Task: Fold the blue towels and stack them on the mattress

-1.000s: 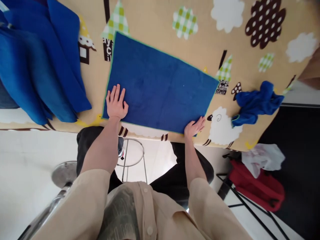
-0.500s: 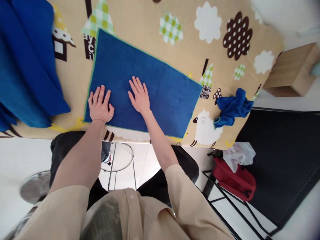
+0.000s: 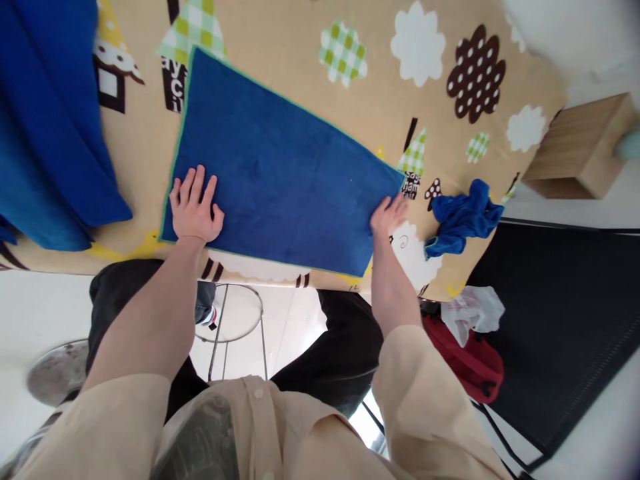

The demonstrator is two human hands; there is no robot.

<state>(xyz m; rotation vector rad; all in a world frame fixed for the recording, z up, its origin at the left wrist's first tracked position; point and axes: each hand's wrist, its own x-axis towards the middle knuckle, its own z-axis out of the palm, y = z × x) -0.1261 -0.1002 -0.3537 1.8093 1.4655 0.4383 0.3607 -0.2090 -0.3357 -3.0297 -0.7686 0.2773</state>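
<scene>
Cloth (image 3: 285, 160): blue, with a green edge, spread flat on the cover (image 3: 370, 20) along the near side of the table. It lies between the pile (image 3: 45, 127) on the left and the bundle (image 3: 465, 217) on the right, apart from both.

Left hand (image 3: 196, 210): palm down on the cloth, near its lower left corner. Grip wide; fingers spread and pointing away from the body, thumb set out to the right.

Right hand (image 3: 389, 215): across the right edge of the cloth, below the upper right corner. Grip wide, fingers extended past the edge over the cover; slight blur hides how firmly the hand presses.

Surroundings: the cover is tan, printed with trees, clouds and a sheep. The pile consists of blue fabric in long folds. The bundle is crumpled blue fabric, partly over the printed sheep. A wooden box (image 3: 585, 150) stands at far right, just beyond the cover. Below the right end of the table, a white bag (image 3: 473, 313) rests against a red bag (image 3: 467, 360)
</scene>
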